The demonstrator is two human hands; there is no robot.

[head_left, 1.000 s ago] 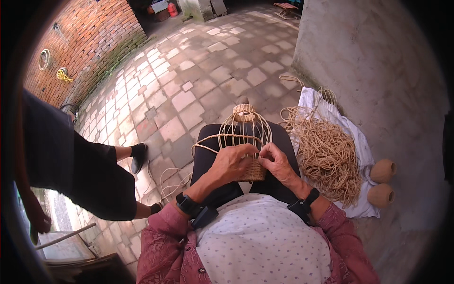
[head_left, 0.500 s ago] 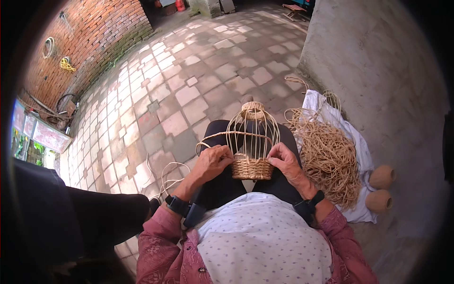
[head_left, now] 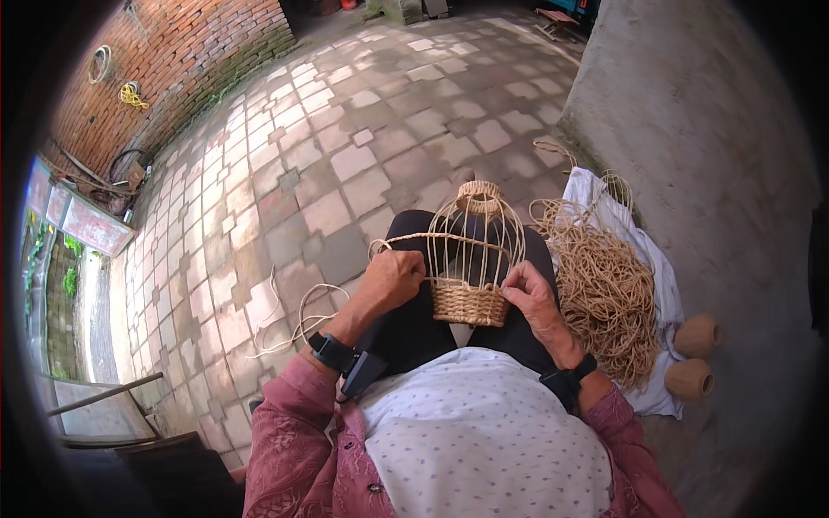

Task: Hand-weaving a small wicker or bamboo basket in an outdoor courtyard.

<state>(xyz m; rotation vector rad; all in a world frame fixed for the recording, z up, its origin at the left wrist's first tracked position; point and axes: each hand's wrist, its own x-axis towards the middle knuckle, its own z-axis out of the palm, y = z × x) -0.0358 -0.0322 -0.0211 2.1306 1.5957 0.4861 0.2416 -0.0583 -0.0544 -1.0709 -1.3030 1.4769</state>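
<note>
A woven basket (head_left: 471, 306) of tan cord rests between my thighs, its lower band tightly woven. Bare upright ribs rise from that band to a small woven ring (head_left: 479, 197) at the top. My left hand (head_left: 393, 278) is closed just left of the band, pinching a thin cord that runs to the weave. On the opposite side, the thumb and fingers of my right hand (head_left: 534, 298) pinch the band's upper right edge. A braided strand (head_left: 440, 236) crosses the ribs above both hands and loops near my left knuckles.
To the right, a heap of tan cord (head_left: 604, 293) lies on a white cloth (head_left: 669, 285). Two round clay-coloured pots (head_left: 698, 336) sit beside it, near the grey wall (head_left: 691, 112). Loose cord (head_left: 302, 324) trails over the paving at left. A brick wall (head_left: 190, 60) stands far left.
My left hand has drawn a little away from the basket and turned knuckles-up. My right hand keeps its pinch. The dark-clothed leg at left has mostly gone from view, and the view has shifted slightly.
</note>
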